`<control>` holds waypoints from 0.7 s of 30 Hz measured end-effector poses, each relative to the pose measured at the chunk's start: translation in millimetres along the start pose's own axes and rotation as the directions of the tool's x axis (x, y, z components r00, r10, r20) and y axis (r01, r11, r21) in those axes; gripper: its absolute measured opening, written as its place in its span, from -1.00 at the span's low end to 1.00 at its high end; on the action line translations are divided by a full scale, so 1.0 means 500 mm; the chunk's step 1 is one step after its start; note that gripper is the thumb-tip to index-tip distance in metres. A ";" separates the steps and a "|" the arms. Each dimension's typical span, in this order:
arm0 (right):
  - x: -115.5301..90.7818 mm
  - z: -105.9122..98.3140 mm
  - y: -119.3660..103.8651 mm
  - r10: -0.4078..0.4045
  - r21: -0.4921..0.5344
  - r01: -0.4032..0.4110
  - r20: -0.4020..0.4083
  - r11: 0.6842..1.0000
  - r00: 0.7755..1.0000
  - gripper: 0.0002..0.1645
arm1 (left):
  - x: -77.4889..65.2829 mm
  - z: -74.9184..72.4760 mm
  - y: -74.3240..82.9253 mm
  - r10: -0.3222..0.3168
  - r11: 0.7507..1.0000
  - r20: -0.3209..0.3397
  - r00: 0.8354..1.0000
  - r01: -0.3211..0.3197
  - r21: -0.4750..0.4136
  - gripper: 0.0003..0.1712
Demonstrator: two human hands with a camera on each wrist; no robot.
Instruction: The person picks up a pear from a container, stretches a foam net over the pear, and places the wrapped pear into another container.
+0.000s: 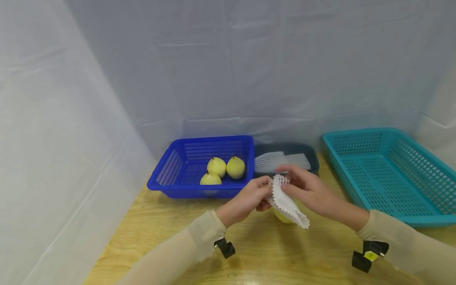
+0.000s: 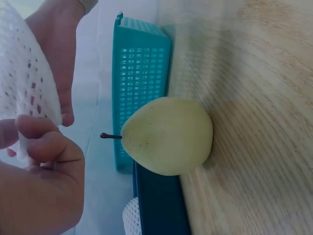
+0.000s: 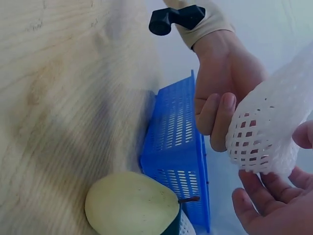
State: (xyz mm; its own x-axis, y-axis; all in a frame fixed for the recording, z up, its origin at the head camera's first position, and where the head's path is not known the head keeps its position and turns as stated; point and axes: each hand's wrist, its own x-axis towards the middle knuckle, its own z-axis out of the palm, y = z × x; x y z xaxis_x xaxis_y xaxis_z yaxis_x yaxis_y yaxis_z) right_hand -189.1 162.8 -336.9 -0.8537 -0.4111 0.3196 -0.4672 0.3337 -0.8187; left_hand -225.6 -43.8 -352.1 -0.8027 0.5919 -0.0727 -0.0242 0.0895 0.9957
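A white foam fruit net [image 1: 283, 198] is stretched between both hands, above a yellow-green pear [image 1: 282, 217]. My left hand [image 1: 249, 196] pinches the net's edge between thumb and curled fingers. On the other side my right hand [image 1: 311, 192] holds the net, its thumb on the near face and fingers beyond. In the left wrist view the pear [image 2: 168, 137] stands upright on the table, stem up, apart from both hands. The right wrist view shows the meshed end of the net [image 3: 254, 134] spread between the hands.
A blue basket [image 1: 201, 191] with three pears [image 1: 216, 167] stands at the back left. Beside it, a dark basket [image 1: 313, 156] holds more foam nets [image 1: 272, 160]. A teal basket [image 1: 388, 186] stands at the right. All are on a wooden table [image 1: 171, 229].
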 end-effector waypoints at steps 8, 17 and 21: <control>-0.011 0.003 0.003 0.013 0.121 -0.002 -0.096 0.993 0.995 -0.63 | -0.004 0.006 -0.005 -0.011 1.000 -0.010 1.000 0.010 -0.018 -0.88; -0.020 0.004 0.017 0.077 0.195 -0.041 -0.186 0.980 0.980 -0.62 | -0.005 0.001 -0.023 -0.041 0.998 -0.032 0.999 0.039 -0.046 -0.78; -0.025 0.004 0.022 0.088 0.235 -0.045 -0.175 0.971 0.981 -0.62 | -0.005 0.000 -0.031 -0.049 0.997 -0.047 0.998 0.046 -0.064 -0.76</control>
State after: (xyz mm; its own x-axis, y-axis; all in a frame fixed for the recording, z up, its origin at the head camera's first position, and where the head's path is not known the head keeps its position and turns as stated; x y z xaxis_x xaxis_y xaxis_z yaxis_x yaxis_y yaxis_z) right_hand -183.2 169.9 -351.0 -0.9184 -0.2257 0.3250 -0.3611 0.1427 -0.9215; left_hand -223.4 -46.8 -367.3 -0.8275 0.5488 -0.1185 -0.0990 0.0651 0.9930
